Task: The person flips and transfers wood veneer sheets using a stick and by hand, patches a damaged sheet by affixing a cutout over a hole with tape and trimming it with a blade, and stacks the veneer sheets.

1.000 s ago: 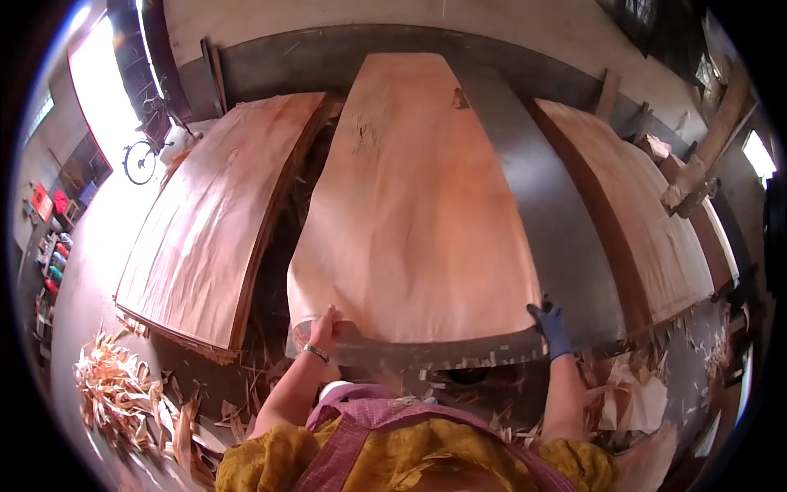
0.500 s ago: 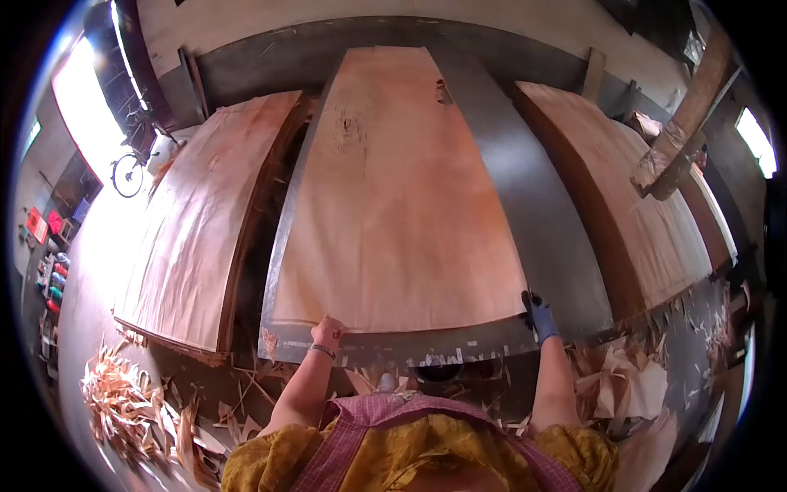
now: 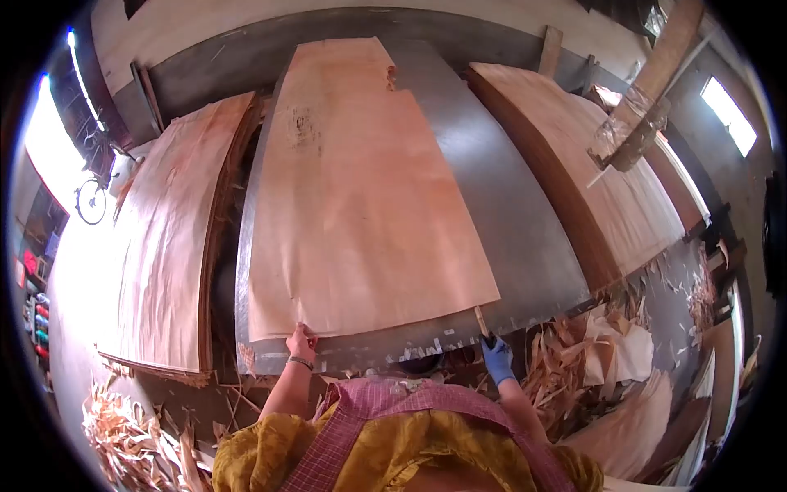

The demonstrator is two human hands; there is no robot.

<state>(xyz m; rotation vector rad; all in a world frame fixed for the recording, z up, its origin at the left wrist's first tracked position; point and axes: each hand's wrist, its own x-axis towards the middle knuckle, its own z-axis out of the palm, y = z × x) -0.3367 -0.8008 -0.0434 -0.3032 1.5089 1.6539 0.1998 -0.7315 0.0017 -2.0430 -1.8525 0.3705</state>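
Note:
A large thin sheet of wood veneer (image 3: 361, 197) lies on a dark flat tabletop (image 3: 508, 197). It has a dark knot mark near its far left and a torn notch on its right edge. My left hand (image 3: 302, 341), bare with a band at the wrist, pinches the sheet's near edge close to the left corner. In a blue glove, my right hand (image 3: 497, 361) is closed at the table's near edge, around the end of a thin tan stick-like piece (image 3: 481, 321). The piece points up to the sheet's near right corner; its exact kind is unclear.
Veneer stacks stand left (image 3: 172, 230) and right (image 3: 574, 156) of the table. Heaps of veneer scraps lie on the floor at left (image 3: 135, 435) and right (image 3: 566, 361). A wrapped post (image 3: 648, 98) rises at right; a bicycle (image 3: 92, 199) stands far left.
My right hand has come off the sheet's right corner, down and left to the near edge, and the tan piece now shows in it. My left hand still grips the sheet. The view has shifted.

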